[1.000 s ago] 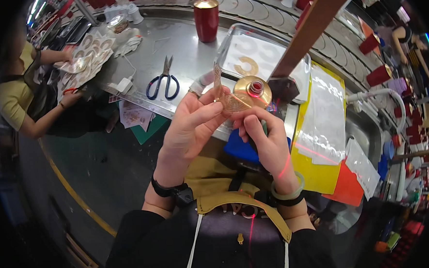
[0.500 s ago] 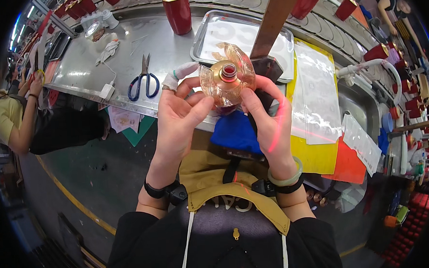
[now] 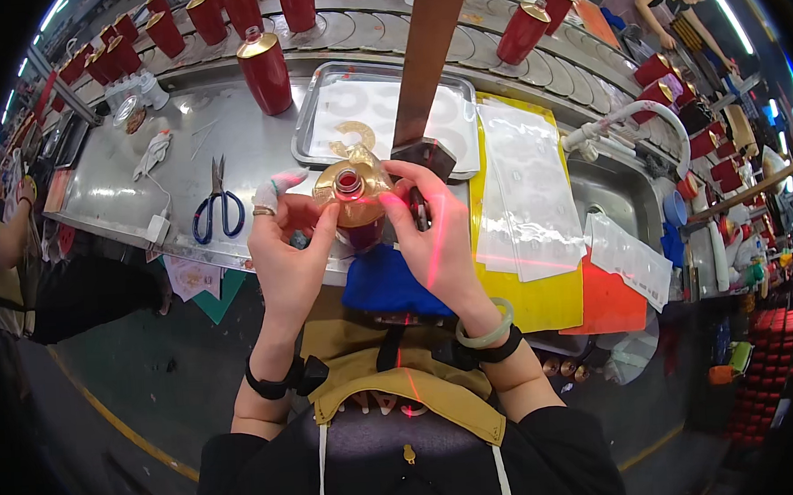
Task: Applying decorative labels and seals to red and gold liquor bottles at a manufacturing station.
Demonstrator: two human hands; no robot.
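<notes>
from my distant seat i look through the head view, the only one i have, and here both hands are at one red bottle [image 3: 363, 235] with a gold shoulder, which is at the near edge of the metal table [image 3: 125, 194], its open neck directed up to the camera. a gold patterned piece [image 3: 367, 165] lies against the shoulder, around the right and far part of the neck. the left hand [image 3: 292, 264] has its thumb at the left edge of the shoulder, with the fingers bent behind; i cannot tell if they are pinching the piece or only the bottle. the right hand [image 3: 439, 239] has thumb and forefinger apart at the right side, touching there, but how firmly they close i cannot tell. a blue cloth [image 3: 389, 285] is just below the bottle. behind it is a metal tray [image 3: 304, 118] with a white sheet, and on this sheet i see a gold c-shaped piece [image 3: 353, 135]. scissors [image 3: 234, 222] with blue handles lie open to the left of the left hand, and another red bottle [image 3: 265, 82] stands beside the tray.
</notes>
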